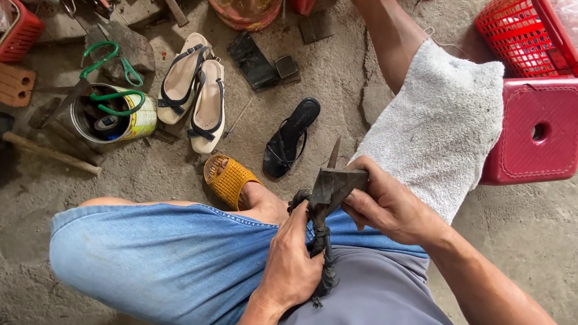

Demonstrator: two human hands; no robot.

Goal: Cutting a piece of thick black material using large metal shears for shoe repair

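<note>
Dark strappy sandal (317, 216) sits mid-frame over person's lap, left hand (291, 263) clamped on its straps, right hand (387, 205) gripping sole & heel w/ thumb pressing — looks mid-repair, next move prob. needs firm, steady grip.

Pretty even, soft daylight here, bright without harsh glare, and shadows under the red stool (538, 134) and sandals (194, 92) stay faint. Everything's sharp, though the wide lens bends the edges a bit.
</note>
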